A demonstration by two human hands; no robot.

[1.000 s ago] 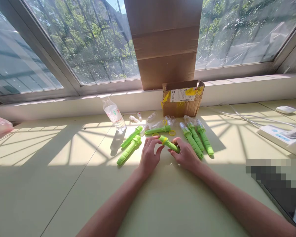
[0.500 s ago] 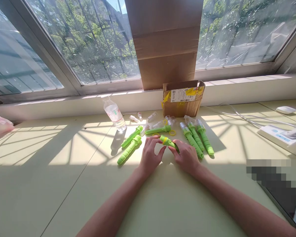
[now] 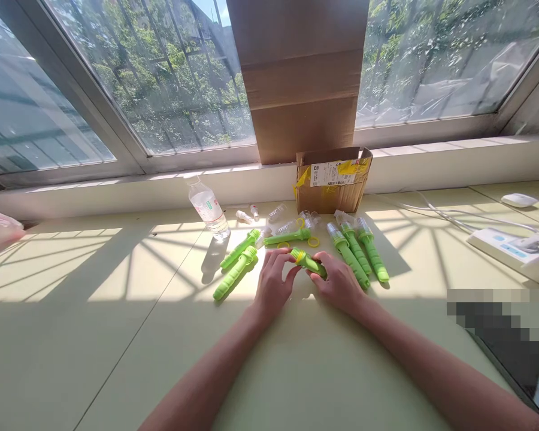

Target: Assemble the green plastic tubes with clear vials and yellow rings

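Observation:
Between my two hands is a green plastic handle [image 3: 312, 264] with a threaded end and a yellow ring [image 3: 299, 257] around that end. My left hand [image 3: 272, 284] pinches it at the ring with thumb and fingers. The body of the handle is gripped by my right hand [image 3: 340, 283], which hides its lower end. Two similar green handles [image 3: 236, 275] lie left of my left hand. Another green handle [image 3: 287, 237] lies crosswise just beyond, near loose yellow rings [image 3: 313, 242]. Right of my right hand lie three green handles [image 3: 354, 263] with clear tops.
Behind the handles lie clear plastic caps [image 3: 277, 212] and small white pieces [image 3: 244, 216]. A water bottle [image 3: 209, 209] stands at the left, an open cardboard box [image 3: 332, 191] by the window. To the right are a power strip [image 3: 503, 244], cables and a white mouse [image 3: 518, 200].
The green handle has turned slightly in my fingers, and its threaded end sits a little lower. Both hands keep their hold in nearly the same place.

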